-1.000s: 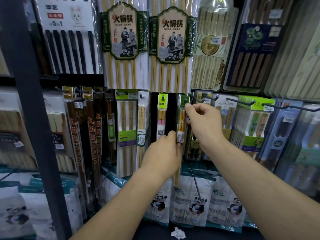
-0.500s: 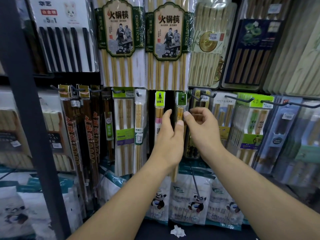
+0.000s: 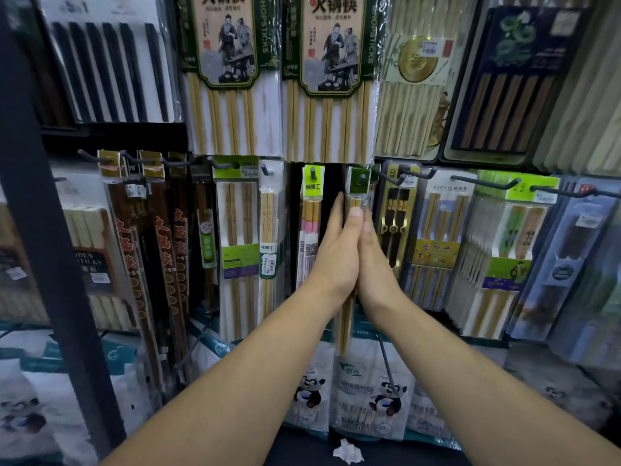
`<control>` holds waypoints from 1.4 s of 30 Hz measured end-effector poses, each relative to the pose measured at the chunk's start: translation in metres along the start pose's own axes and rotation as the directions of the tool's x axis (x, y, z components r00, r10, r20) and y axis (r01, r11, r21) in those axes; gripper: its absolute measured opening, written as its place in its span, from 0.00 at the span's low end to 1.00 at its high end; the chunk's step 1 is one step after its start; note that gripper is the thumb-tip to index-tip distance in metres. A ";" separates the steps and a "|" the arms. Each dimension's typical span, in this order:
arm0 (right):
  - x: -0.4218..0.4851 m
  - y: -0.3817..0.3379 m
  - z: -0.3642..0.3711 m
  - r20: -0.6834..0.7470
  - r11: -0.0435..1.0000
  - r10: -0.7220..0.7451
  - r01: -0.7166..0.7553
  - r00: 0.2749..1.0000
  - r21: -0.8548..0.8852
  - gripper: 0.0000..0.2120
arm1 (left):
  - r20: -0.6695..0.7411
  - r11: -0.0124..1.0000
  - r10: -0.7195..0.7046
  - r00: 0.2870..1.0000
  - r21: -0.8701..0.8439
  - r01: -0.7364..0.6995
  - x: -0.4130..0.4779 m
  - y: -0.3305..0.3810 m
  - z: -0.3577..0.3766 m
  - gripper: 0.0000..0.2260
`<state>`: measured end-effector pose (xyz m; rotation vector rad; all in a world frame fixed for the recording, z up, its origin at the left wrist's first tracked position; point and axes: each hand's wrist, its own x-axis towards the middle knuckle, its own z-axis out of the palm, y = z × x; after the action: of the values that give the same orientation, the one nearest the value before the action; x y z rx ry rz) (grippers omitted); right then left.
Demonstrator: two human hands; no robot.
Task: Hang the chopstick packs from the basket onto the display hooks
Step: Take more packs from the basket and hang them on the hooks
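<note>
Left hand [image 3: 331, 253] and right hand [image 3: 373, 260], fingers straight, sandwich a chopstick pack [image 3: 355, 190] already hung on its hook [image 3: 362, 178]; the basket is unseen.

Display rack [image 3: 43, 230], dark upright at left, metal hooks [image 3: 484, 181] in rows. Upper row holds lg bamboo packs [image 3: 331, 126] w/ green labels, black set [image 3: 111, 68] at left. Lower row: brown packs [image 3: 129, 250], slim green-top packs [image 3: 312, 210]; panda bags [image 3: 369, 391] below.

Two bare forearms and hands, seen from the wearer's own viewpoint.
Left hand [image 3: 332, 253] and right hand [image 3: 374, 264] are uncovered, forearms bare along their visible length; one thumb shows a short nail.
</note>
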<state>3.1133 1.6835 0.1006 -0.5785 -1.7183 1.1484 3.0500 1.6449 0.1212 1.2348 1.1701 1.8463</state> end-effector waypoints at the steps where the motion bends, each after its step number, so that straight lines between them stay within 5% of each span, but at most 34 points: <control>1: 0.003 0.001 0.000 -0.005 1.000 -0.001 0.002 1.000 0.020 0.26 | 0.002 1.000 -0.006 1.000 0.001 0.006 0.002 0.000 0.000 0.23; 18: 0.019 -0.012 0.004 0.002 0.959 0.071 -0.069 0.997 0.275 0.24 | -0.003 0.996 -0.013 1.000 -0.083 0.012 0.004 0.004 0.004 0.22; 24: -0.010 -0.003 -0.004 0.018 0.978 0.078 -0.080 0.997 0.192 0.26 | 0.034 0.994 -0.110 0.993 -0.017 0.111 -0.026 0.006 -0.007 0.26; 27: -0.049 0.016 -0.015 -0.044 0.996 0.054 -0.051 0.998 0.068 0.18 | 0.051 0.977 -0.168 0.984 0.143 0.159 -0.070 0.000 -0.020 0.30; 30: -0.095 0.052 -0.027 -0.115 0.983 0.179 -0.182 0.977 -0.018 0.15 | 0.111 0.955 -0.245 0.963 0.198 0.220 -0.131 -0.020 -0.038 0.37; 33: -0.148 0.097 -0.034 -0.138 0.931 0.314 -0.333 0.939 -0.148 0.12 | 0.058 0.920 -0.325 0.944 0.252 0.301 -0.187 -0.059 -0.064 0.23; 36: -0.208 0.145 -0.032 -0.055 0.833 0.492 -0.489 0.869 -0.260 0.12 | -0.114 0.774 -0.424 0.899 0.469 0.425 -0.232 -0.112 -0.097 0.08; 42: -0.301 0.232 0.008 0.246 0.632 0.730 -0.493 0.638 -0.598 0.07 | -0.467 0.199 -0.456 0.758 0.776 0.598 -0.299 -0.198 -0.181 0.21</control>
<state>3.2095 1.5474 -0.2412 -1.4177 -2.3539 1.4262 2.9964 1.4136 -0.2032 0.9170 2.5012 0.6382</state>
